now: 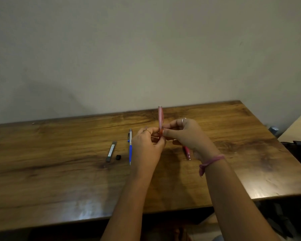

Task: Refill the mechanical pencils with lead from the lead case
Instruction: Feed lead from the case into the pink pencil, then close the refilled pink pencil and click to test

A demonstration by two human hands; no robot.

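The pink pencil (pixel 160 119) stands nearly upright above the table (pixel 59 171), its long axis pointing up and far. Both hands meet at its lower end: the right hand (pixel 184 134) pinches it, the left hand (pixel 146 145) curls fingers there. The lead case (pixel 111 151) lies well left.

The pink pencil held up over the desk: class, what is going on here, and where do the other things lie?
A person holds a pink mechanical pencil upright above the wooden table, both hands pinching its lower end: the left hand from below, the right hand from the side. On the table lie a blue pencil, the lead case with its small black cap off beside it, and another pink pencil partly hidden under the right hand.
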